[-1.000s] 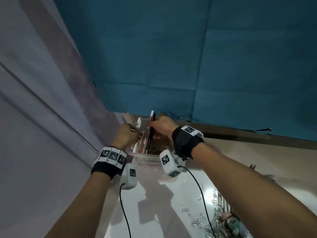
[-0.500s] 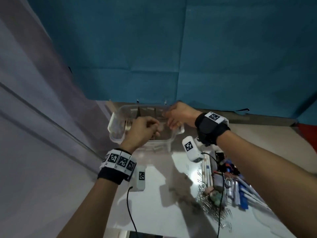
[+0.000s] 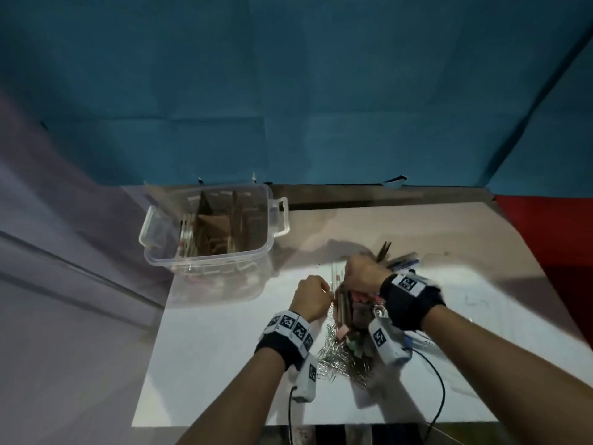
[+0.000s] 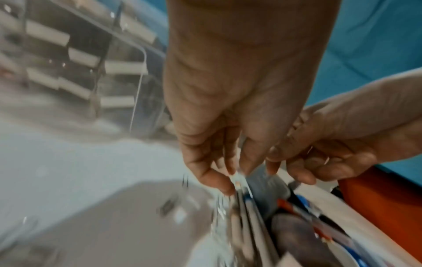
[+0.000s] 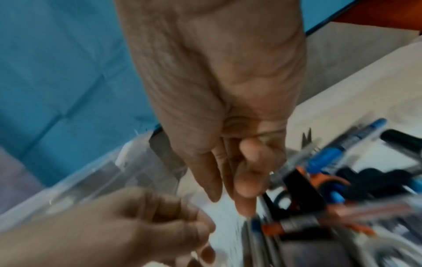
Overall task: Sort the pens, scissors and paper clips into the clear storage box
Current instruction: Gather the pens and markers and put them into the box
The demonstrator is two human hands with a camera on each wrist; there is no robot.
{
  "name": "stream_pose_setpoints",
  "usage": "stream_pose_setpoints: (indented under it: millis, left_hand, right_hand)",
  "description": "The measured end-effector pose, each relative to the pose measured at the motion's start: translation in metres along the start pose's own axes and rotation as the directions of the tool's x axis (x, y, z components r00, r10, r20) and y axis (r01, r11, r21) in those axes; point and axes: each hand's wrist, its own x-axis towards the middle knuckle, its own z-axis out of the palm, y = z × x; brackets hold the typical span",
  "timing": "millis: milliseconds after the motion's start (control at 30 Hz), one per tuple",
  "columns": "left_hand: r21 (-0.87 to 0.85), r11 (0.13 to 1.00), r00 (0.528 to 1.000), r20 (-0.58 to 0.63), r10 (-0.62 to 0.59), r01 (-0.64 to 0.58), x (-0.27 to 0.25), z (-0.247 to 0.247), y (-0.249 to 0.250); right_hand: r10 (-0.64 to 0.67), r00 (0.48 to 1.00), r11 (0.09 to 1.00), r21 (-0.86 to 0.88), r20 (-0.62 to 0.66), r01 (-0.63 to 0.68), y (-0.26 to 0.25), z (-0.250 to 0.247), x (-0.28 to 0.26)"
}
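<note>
Both the left hand [image 3: 309, 295] and right hand [image 3: 362, 273] reach with loosely curled, empty fingers toward thin, light, slippery plastic pens [image 5: 328, 155] just beneath; best pinched mid-barrel.

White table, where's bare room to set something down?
Bare: the white table near-left, between clear storage box and front edge; also far right. Crowded: the pens and paper clips under both hands.

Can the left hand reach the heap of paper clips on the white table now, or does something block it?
Probably yes. The left hand hovers at the pile of pens, and the paper clips lie uncovered just below its wrist. Only the right hand is nearby, busy on the other side of the pens.
</note>
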Motion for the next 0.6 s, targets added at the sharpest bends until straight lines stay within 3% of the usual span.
stream_pose_setpoints:
  millis: [100,300,467,600]
  left_hand:
    - [0.047,0.998,0.996,-0.089,-0.031,0.036,0.006,0.026,0.002]
    - [0.127,0.987,0.979,-0.189,-0.073,0.098,0.012,0.048,0.002]
    - [0.105,0.982,0.974,-0.18,-0.136,0.156,0.014,0.046,-0.001]
    - [0.103,0.972,0.968,-0.158,-0.194,0.212,0.019,0.042,-0.005]
  right_hand:
    - [-0.03,0.991,0.988,-0.151,-0.131,0.01,0.002,0.02,0.0]
    - [-0.077,0.988,0.952,-0.303,-0.136,0.033,-0.003,0.029,0.001]
    - [0.053,0.998,0.969,-0.239,-0.026,-0.057,-0.001,0.036,0.01]
    - [0.089,0.995,0.991,-0.096,-0.039,-0.092,0.002,0.038,0.016]
